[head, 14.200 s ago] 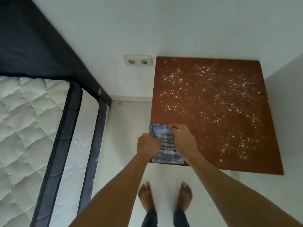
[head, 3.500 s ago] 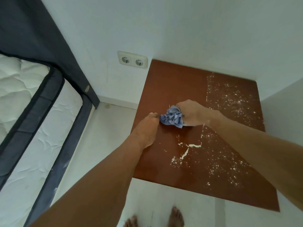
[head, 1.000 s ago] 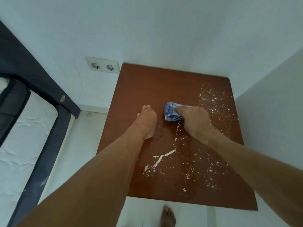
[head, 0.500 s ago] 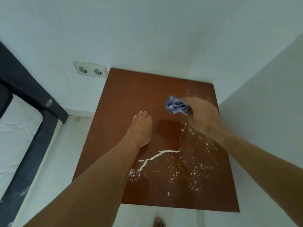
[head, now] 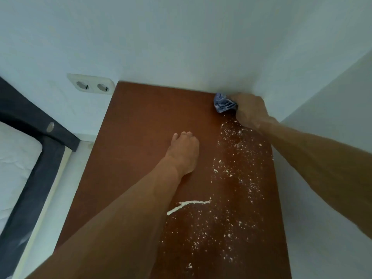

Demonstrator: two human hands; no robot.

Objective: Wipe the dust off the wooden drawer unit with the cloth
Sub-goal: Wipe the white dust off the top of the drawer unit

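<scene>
Roughly half of the wooden drawer unit looks wiped from where I stand: the left part of its reddish-brown top is bare and clean, while white dust is scattered in a band down the right side, from near the far corner to the near edge, with one thin swept-up ridge of dust lying across the middle. The cloth, a small blue bundle, sits at the far right corner of the top, pressed where the wood meets the wall, and the right hand is closed around it. The left hand rests flat and open on the cleaned wood, holding nothing, well apart from the other hand. By my judgement the right strip and the ridge are what remain, and the loose powder could easily fall off the near edge. Beyond the unit, pale walls close in behind and to the right, a double socket sits just left of the far edge, and a bed with a dark frame stands further left.
</scene>
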